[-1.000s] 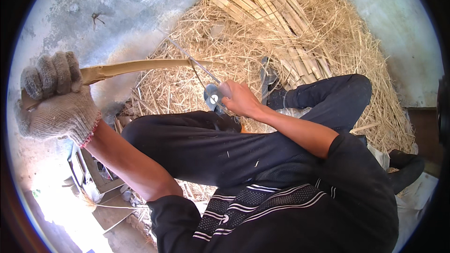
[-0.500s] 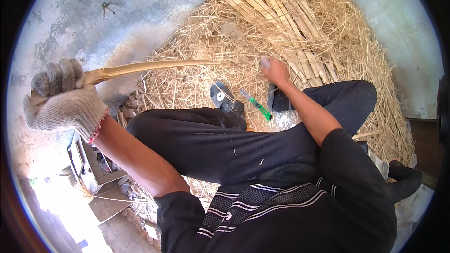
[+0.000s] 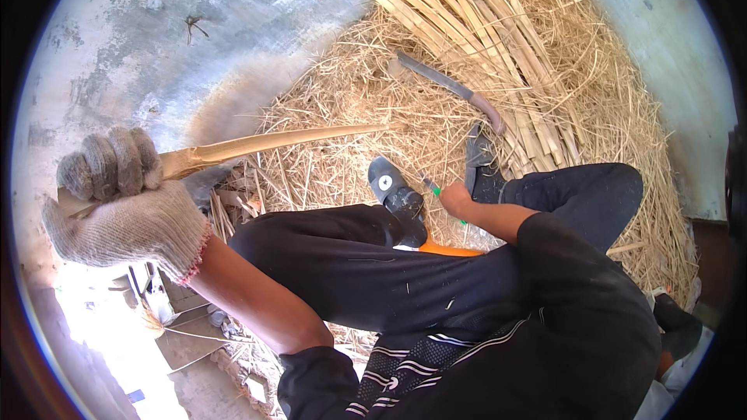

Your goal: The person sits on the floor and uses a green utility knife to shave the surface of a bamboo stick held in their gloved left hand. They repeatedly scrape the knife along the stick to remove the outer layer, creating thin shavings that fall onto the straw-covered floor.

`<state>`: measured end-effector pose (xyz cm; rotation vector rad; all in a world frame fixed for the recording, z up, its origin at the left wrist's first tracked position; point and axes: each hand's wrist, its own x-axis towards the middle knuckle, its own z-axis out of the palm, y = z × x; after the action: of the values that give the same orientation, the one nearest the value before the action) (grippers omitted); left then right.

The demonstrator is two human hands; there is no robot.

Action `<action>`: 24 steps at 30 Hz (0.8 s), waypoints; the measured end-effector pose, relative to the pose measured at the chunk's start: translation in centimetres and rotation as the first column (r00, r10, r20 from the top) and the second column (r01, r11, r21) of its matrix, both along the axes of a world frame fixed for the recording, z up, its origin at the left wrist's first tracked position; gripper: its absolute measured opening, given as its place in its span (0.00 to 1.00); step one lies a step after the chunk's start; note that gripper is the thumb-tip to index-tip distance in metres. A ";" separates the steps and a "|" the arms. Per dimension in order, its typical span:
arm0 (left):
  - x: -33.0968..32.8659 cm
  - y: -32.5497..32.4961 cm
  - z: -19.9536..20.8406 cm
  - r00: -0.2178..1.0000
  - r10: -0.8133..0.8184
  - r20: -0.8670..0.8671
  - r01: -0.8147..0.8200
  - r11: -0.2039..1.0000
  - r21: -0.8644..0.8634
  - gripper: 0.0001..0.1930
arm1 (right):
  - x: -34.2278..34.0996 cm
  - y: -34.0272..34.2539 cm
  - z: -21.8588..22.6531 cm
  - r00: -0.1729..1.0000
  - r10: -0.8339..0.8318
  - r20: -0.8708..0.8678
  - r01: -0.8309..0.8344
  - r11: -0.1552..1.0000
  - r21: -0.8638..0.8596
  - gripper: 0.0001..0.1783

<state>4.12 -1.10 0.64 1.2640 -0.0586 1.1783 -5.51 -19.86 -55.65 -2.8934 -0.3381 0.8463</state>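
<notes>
A knitted work glove, grey on the fingers, covers my left hand (image 3: pixel 128 202). It is closed around the thick end of a long split bamboo strip (image 3: pixel 288 138), whose thin end points right over the straw. My bare right hand (image 3: pixel 457 201) is wrapped around a green utility knife (image 3: pixel 436 189) between my feet. The knife's tip sticks out to the upper left, and most of its handle is hidden by the fingers. Farther off, a long-bladed knife (image 3: pixel 447 82) with a brown handle lies on the straw, beside a pile of bamboo strips (image 3: pixel 498 47).
Straw-like shavings (image 3: pixel 327 93) cover the floor around my black shoes (image 3: pixel 395 187). A bluish-grey panel (image 3: pixel 233 8) lies at the upper left, another surface (image 3: pixel 654 54) at the right. Something orange (image 3: pixel 451 250) shows beside my leg. Clutter (image 3: pixel 179 303) stands at the lower left.
My right hand has come down from near the bamboo pile and taken hold of the utility knife. The long-bladed knife now shows on the straw. My left hand still grips the strip.
</notes>
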 end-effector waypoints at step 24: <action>-4.8 1.3 -1.4 0.506 -0.860 0.072 0.857 0.510 0.075 0.20 | -2.3 6.5 43.2 0.893 -0.434 0.122 -0.004 0.262 0.965 0.16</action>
<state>-0.67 0.17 -0.78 0.9694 -0.7213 0.3338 -7.80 -13.39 -12.45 -1.7708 -0.2946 -0.0794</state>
